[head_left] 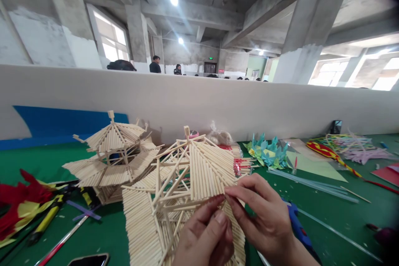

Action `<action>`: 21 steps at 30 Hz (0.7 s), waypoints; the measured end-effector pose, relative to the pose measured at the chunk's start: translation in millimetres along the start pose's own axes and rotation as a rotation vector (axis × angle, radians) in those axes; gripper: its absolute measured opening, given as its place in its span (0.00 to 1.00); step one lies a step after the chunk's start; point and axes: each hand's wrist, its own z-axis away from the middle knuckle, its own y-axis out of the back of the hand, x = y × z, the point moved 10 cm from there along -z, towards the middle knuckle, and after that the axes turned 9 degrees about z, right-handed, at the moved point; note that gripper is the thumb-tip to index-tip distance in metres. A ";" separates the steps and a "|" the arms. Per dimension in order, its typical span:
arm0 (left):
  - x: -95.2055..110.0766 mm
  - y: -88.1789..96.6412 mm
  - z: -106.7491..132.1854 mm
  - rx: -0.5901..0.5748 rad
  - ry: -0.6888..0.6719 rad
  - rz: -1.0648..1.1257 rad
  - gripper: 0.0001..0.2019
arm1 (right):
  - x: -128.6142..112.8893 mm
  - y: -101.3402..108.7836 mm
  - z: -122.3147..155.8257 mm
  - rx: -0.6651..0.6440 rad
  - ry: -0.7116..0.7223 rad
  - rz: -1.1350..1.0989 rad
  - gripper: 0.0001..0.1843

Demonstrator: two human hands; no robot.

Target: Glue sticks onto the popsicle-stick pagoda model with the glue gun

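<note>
In front of me stands a pavilion model (pixel 207 170) built of pale wooden sticks. Its upper roof is covered with sticks on the right, while bare frame bars show on the left. My right hand (pixel 264 212) has thumb and fingers pinched together at the lower right corner of that roof. Just below the roof edge, my left hand (pixel 207 232) is closed, its fingertips close to the right hand's. Whatever lies between the fingers of either hand is hidden or too small to tell. A second stick pavilion (pixel 114 137) with a finished-looking roof stands behind on the left.
A blue glue gun (pixel 297 224) lies right of my right hand, near clear glue sticks (pixel 314 183). Bundled sticks (pixel 245 166) and a teal paper flower (pixel 268 151) sit behind. A phone (pixel 89 260) and yellow-handled tool (pixel 48 218) lie left. A white partition (pixel 199 104) borders the table.
</note>
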 end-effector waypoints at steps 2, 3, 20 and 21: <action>-0.1 0.5 -0.8 -0.004 0.001 0.000 0.17 | -1.1 2.3 -1.9 0.003 0.004 -0.002 0.14; -0.5 0.9 -1.4 -0.005 0.005 0.001 0.17 | -1.4 3.9 -2.8 0.009 0.003 -0.004 0.14; -0.7 -2.0 -2.1 -0.011 0.006 0.029 0.16 | -0.1 -2.9 -10.9 -0.114 0.036 0.021 0.11; -1.1 -1.6 -1.9 -0.005 0.013 0.029 0.16 | -0.8 -3.1 -11.3 -0.116 0.045 0.024 0.11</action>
